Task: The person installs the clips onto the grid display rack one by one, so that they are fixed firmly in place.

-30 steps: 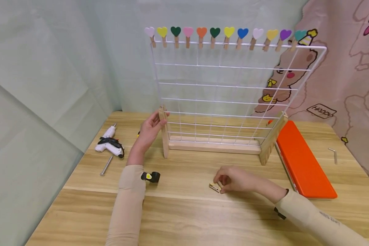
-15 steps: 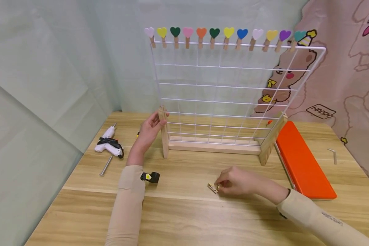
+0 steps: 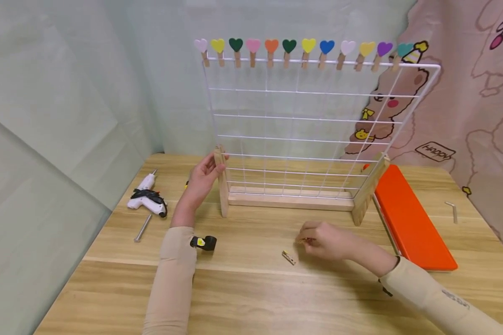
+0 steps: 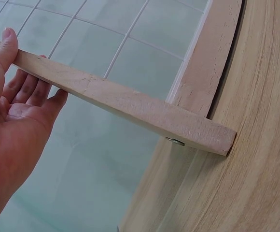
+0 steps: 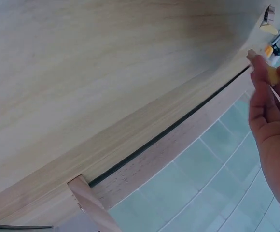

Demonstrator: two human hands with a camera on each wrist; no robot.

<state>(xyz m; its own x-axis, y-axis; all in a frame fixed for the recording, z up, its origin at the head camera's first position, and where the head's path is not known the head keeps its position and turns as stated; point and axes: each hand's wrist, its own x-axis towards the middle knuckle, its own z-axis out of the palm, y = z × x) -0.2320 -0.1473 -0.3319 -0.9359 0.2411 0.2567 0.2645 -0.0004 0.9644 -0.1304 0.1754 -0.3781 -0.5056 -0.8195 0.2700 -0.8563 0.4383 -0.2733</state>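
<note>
My left hand [image 3: 202, 180] grips the upper end of the left wooden upright [image 4: 130, 104] of a white wire grid stand. Along the grid's top bar [image 3: 260, 59] runs a row of wooden clothespins with coloured hearts. Between thumb and fingers, my right hand [image 3: 329, 239] pinches a clothespin with a yellow heart [image 5: 273, 76], just above the table in front of the stand. Most of that clothespin is hidden by the fingers in the head view. Another small clothespin [image 3: 288, 257] lies on the table left of the right hand.
A white glue gun [image 3: 148, 195] with a wound black cord and a metal rod [image 3: 143, 228] lie at the left. To the right are a long red-orange case [image 3: 415, 218], close beside the right upright [image 3: 370, 190], and a hex key [image 3: 453, 211]. Curtains hang behind.
The right hand has picked up one of two clothespins from the table and drawn slightly back to the right and away from the other. The left hand keeps its grip on the upright.
</note>
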